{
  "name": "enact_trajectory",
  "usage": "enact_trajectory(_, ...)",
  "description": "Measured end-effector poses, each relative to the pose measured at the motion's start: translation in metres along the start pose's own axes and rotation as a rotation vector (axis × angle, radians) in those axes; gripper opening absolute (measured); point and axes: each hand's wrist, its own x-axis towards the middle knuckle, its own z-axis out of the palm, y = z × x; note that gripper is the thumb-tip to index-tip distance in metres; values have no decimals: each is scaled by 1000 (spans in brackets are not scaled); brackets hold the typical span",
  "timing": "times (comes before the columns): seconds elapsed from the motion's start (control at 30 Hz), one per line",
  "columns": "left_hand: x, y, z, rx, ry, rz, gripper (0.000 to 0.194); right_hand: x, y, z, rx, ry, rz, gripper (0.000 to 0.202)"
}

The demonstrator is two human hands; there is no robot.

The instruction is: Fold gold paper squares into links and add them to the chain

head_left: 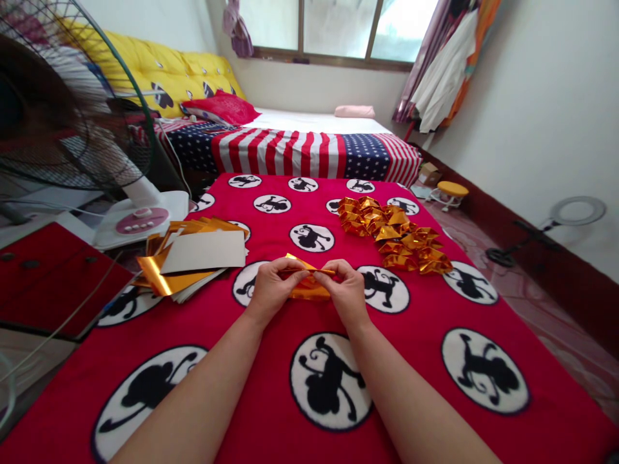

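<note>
A shiny gold paper (309, 290) is between my hands at the middle of the red cloth, with a narrow folded edge along its top. My left hand (275, 287) pinches the left part of that edge between thumb and fingers. On the right part, my right hand (345, 289) pinches it the same way, the two thumb tips close together. To the left lies a loose stack of gold and white sheets (206, 251). Several folded gold paper pieces (382, 229) sit in a cluster at the right.
The red cloth (411, 399) with monkey prints covers the surface. A fan (140, 216) stands at the left beside a red board (53, 283). Behind are a bed (290, 151) and a window; a yellow stool (452, 189) and a ring-shaped stand (578, 211) are at the right.
</note>
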Motion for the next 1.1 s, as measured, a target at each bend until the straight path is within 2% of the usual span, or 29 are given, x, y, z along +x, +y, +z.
enact_trajectory(0.23, 1, 0, 0, -64, 10, -48, 17, -1, 2, -1, 113, -42, 60, 15)
enact_trajectory(0.7, 1, 1, 0, -66, -50, -63, 20, 0, 2, -1, 139, 30, 60, 16)
enact_trajectory(0.93, 5, -7, -3, -265, -29, -115, 33, 1, 7, -3, 220, 82, 105, 17)
enact_trajectory(1.1, 5, -9, -4, -266, -6, -141, 32, 1, 8, -4, 235, 81, 97, 15)
